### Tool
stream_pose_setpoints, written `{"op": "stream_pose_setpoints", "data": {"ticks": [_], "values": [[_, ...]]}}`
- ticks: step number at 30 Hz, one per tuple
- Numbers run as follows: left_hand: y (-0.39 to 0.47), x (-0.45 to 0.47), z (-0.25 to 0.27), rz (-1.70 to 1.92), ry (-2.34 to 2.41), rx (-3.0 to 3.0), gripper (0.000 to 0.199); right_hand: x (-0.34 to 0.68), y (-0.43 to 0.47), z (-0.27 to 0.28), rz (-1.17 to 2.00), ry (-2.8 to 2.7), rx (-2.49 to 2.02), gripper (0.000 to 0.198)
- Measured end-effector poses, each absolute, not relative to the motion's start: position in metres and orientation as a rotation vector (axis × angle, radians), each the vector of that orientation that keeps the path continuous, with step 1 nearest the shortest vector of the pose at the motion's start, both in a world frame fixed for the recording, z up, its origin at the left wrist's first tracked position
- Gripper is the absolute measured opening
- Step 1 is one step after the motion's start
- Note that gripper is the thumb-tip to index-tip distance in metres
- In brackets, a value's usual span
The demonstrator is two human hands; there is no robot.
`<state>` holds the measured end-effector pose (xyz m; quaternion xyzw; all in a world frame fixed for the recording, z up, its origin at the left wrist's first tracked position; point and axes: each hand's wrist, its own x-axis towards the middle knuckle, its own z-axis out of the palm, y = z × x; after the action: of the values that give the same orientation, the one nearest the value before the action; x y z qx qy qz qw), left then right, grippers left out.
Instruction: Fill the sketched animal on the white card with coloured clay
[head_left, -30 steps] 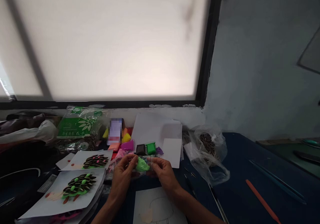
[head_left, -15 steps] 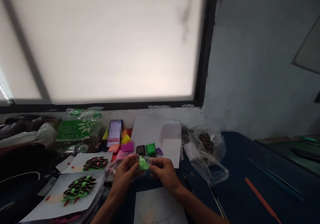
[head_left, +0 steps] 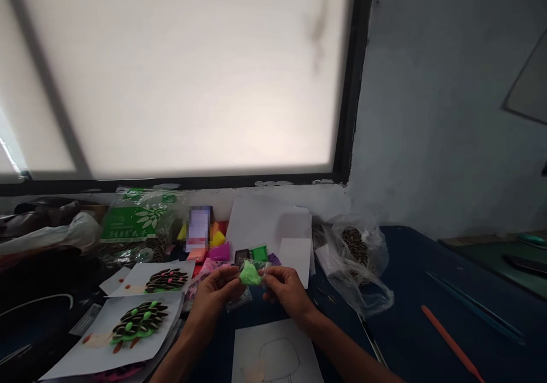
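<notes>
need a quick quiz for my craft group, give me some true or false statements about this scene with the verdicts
1. Between them, the left hand and the right hand hold light green clay and clear plastic. True.
2. The orange-red stick lies to the left of both hands. False: the orange-red stick lies to their right.
3. A clear bag on the right has sunflower seeds in it. True.
4. The nearer seed hedgehog on the left has blue dots. False: the dots on the nearer seed hedgehog are green.
5. A drawn outline shows on the white sheet below the hands. True.
</notes>
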<state>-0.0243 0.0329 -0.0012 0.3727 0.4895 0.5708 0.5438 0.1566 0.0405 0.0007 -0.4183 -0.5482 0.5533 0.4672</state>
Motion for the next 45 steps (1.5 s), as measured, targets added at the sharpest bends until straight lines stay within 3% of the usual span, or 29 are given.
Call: {"op": "stream_pose_setpoints", "data": {"ticks": [11,23,27,32,40,45], "values": [[0.029,-0.02,-0.008,1.309,1.169,0.938,0.043,0.158,0.04,0.006,1.36,-1.501,-1.066,0.013],[0.033,-0.019,-0.011,1.403,1.196,1.122,0.037,0.153,0.035,0.004,1.326,-1.517,-1.059,0.014],[0.035,-0.017,-0.015,1.41,1.17,1.12,0.046,0.154,0.037,0.004,1.349,-1.507,-1.011,0.013],[0.034,-0.015,-0.017,1.384,1.167,1.122,0.042,0.155,0.038,0.003,1.343,-1.489,-0.986,0.028],[0.031,-0.017,-0.013,1.386,1.161,1.074,0.042,0.149,0.035,0.001,1.273,-1.444,-0.96,0.016],[0.031,-0.022,-0.006,1.38,1.184,0.981,0.046,0.15,0.036,0.002,1.215,-1.401,-0.949,0.021]]}}
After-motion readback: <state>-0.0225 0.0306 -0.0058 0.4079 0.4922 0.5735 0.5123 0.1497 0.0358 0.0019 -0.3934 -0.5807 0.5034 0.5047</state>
